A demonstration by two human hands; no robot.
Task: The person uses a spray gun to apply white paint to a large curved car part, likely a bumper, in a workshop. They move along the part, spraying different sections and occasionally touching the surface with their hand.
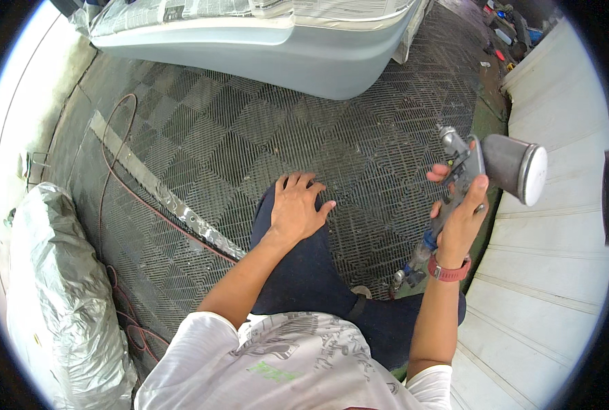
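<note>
while the right hand (463, 222) is closed around the handle of a spray gun (463, 167), the left hand (295, 207) lies relaxed and spread over the knee of the dark trousers (291, 280). the gun, held up to the right of the left hand, is of dull grey metal, somewhat scuffed, with its short, stepped nozzle (448, 139) beyond the right hand and directed toward the upper left. a rounded, darker grey cup (504, 162) projects to the right of the gun's body; it is tilted, and its whitish lid (535, 176) faces outward to the right. below the grip, a blue fitting (429, 240) leads to a metal coupling (399, 277). a red wristband (449, 271) encircles the right wrist.

well beyond both hands is a smooth, pale grey panel (332, 61), its upper part covered with printed paper (188, 10). dark, grid-patterned matting (236, 130) extends between the panel and the hands. to the left of the left hand, a thin reddish hose (151, 194) curves across the matting; farther left is a bulky form in silvery wrapping (62, 287). a white ribbed wall (557, 212) stands to the right of the right hand.
</note>
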